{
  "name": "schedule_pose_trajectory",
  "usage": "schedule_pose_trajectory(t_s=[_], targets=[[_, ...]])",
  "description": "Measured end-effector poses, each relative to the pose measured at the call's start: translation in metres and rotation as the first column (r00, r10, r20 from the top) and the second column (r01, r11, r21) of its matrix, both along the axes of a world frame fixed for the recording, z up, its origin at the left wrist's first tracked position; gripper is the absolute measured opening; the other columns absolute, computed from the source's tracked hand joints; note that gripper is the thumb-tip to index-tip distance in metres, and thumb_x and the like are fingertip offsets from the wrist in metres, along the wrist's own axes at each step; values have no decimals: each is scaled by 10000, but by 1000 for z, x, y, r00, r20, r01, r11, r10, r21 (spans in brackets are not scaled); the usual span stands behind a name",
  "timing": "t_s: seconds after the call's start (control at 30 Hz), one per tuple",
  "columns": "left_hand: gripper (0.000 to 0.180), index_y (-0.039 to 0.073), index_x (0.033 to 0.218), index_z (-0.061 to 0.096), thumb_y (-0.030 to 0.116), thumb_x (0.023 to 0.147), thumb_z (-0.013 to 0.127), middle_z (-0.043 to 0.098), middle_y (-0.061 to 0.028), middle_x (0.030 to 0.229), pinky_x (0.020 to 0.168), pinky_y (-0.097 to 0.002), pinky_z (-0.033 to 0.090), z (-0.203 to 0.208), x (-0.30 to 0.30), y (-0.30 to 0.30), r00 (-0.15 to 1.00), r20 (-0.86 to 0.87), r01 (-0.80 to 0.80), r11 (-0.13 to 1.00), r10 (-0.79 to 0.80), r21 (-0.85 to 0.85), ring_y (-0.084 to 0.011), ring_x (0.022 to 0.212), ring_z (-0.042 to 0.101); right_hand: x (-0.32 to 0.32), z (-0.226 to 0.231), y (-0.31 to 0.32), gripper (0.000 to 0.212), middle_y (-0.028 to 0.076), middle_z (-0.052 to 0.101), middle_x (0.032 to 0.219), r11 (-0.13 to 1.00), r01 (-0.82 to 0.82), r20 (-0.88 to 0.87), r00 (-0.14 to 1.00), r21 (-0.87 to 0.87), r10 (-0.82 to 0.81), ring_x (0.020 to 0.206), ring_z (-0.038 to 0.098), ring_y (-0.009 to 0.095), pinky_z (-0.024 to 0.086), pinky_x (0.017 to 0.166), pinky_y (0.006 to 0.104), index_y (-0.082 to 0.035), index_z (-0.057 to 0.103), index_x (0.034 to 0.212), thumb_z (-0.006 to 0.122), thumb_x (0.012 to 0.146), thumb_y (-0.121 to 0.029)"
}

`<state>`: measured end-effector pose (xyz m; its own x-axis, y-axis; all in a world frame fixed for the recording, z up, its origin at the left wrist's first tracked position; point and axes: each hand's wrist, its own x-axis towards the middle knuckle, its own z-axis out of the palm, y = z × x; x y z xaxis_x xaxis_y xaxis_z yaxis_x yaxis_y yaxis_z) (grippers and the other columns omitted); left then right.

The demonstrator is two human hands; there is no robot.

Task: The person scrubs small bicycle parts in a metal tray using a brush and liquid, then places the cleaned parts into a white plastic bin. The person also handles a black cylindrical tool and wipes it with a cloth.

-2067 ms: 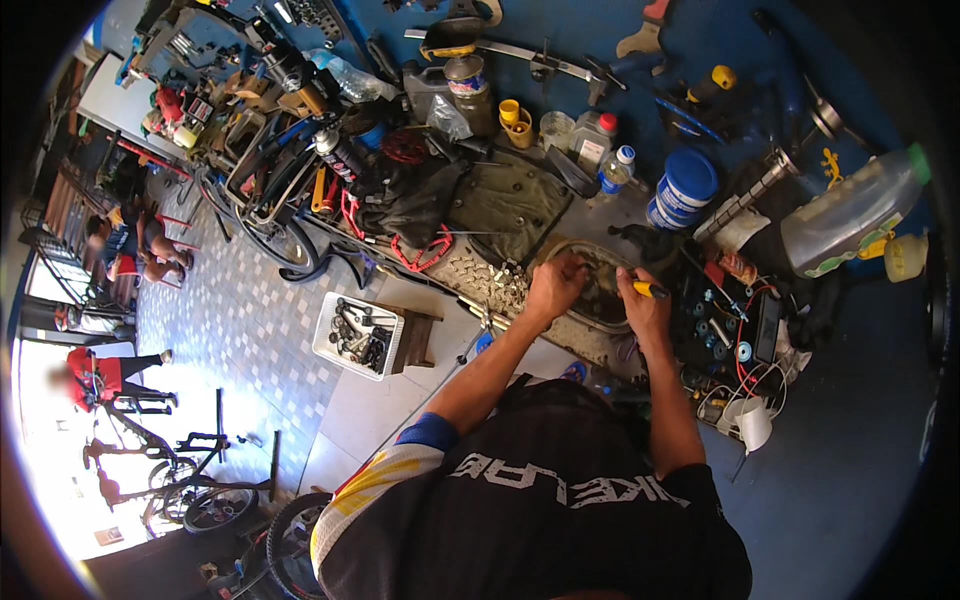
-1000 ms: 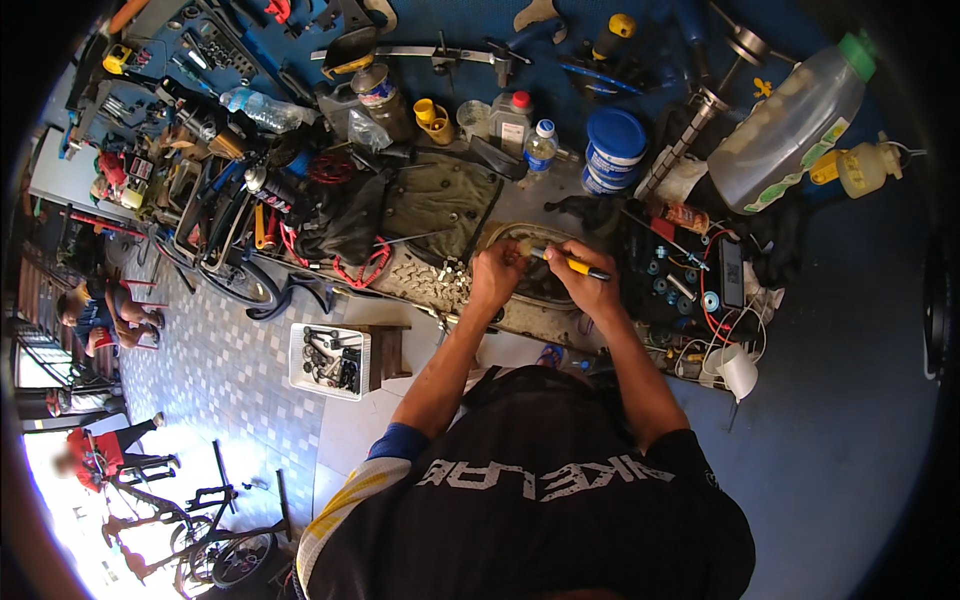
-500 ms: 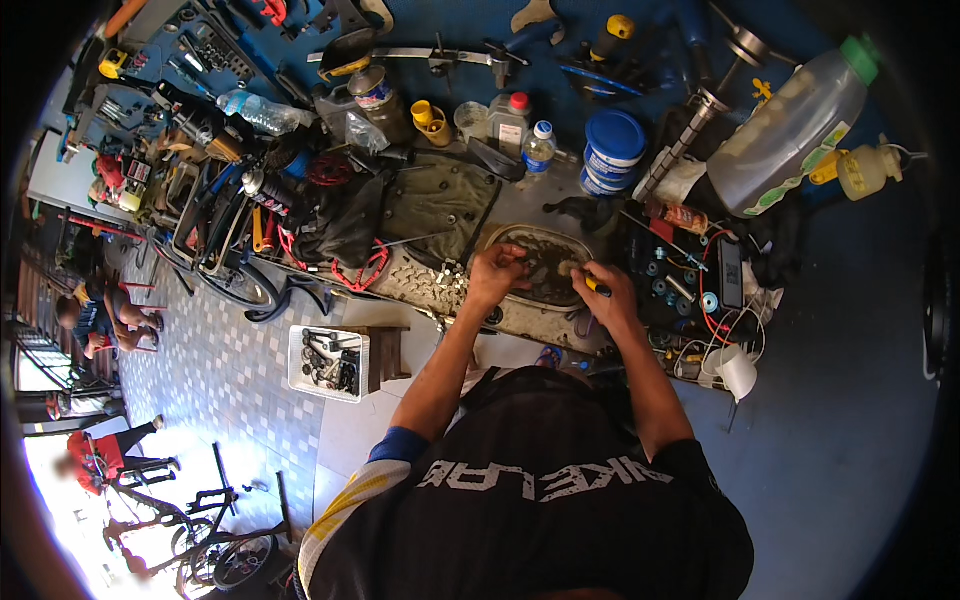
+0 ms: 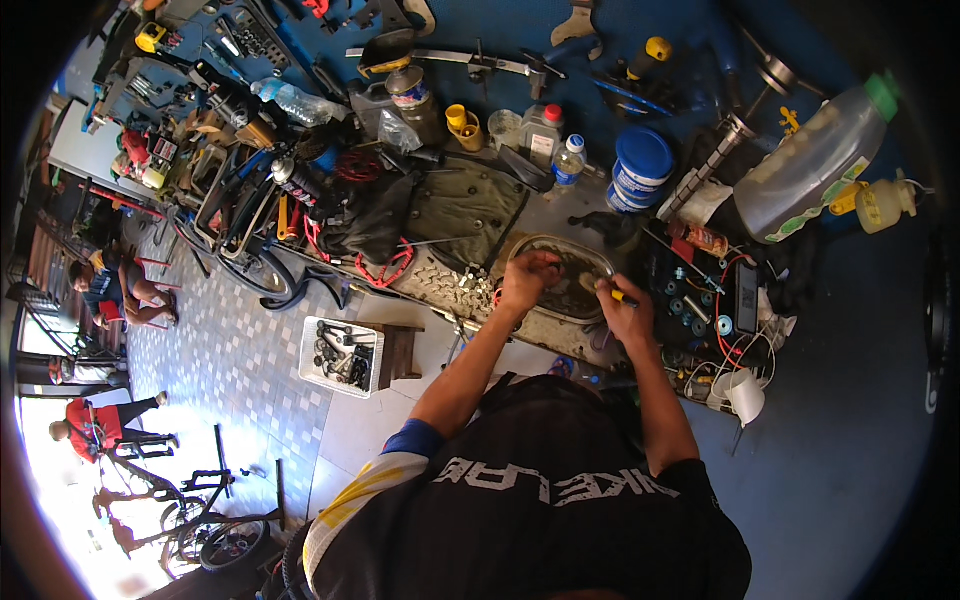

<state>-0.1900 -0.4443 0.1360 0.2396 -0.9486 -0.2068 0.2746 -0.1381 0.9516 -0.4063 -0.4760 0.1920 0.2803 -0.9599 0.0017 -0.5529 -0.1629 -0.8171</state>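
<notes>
Over the bench, through the head view, I caught a clear change: a second earlier the brush point(image 4: 622, 297) had reached across to the left hand point(image 4: 533, 281), and now it stood apart from those fingers, drawn back toward the tray's right side. Right hand point(image 4: 631, 316), fingers wrapped closed around the handle, yes, it had the brush firmly! Left hand, fingers curled in close together over the tray's left part, yet I couldn't tell whether they pinched anything. As for looks, the brush showed a yellow handle with a dark end and a pale, blurred head, pointing inward over the tray's right edge. Below lay the tray point(image 4: 560, 241) itself, round-cornered and light-rimmed, murky brown inside. Just off its left side, I spotted small pale pieces point(image 4: 474, 281) heaped on the bench point(image 4: 430, 285).
</notes>
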Motion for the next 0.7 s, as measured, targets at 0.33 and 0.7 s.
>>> schedule_pose_trajectory(t_s=[0.33,0.7], targets=[[303,-60,1221,646,-56,922,596,743,-148,997,726,-319,602,8,2,-1,964,265,-15,1000,14,1,-198,857,738,39,37,6,321,102,644,743,997,-57,144,988,45,50,669,618,189,493,647,322,-43,665,990,644,988,-363],[282,-87,1207,649,-45,929,625,757,-138,985,749,-314,613,28,3,-2,950,310,-39,999,35,4,-163,875,731,39,26,-5,342,100,613,747,993,21,62,998,113,-29,672,577,177,476,651,328,-33,613,918,654,981,-367]])
